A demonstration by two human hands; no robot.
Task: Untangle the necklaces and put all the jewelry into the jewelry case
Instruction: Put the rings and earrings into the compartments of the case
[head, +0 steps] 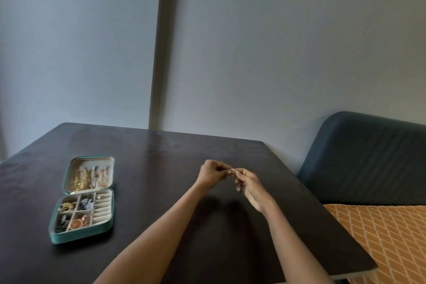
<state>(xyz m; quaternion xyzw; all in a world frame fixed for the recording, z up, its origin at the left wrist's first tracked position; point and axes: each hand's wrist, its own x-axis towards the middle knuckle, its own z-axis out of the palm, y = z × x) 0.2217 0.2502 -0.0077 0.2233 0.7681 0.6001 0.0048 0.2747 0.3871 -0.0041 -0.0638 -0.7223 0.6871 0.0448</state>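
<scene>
Six compartments of the open jewelry case (81,235) hold jewelry.

A teal case (81,200) lies open and flat at the lower left of the frame. Its upper half holds gold and pale necklaces (91,177). Its lower half has compartments with gold, silver, dark and copper jewelry (77,212) and cream ring rolls. Right of centre, a tiny piece (232,170), too small to tell, sits pinched between fingertips.

Dim, soft daylight; slight motion blur throughout, wide-angle bending at the edges.
</scene>
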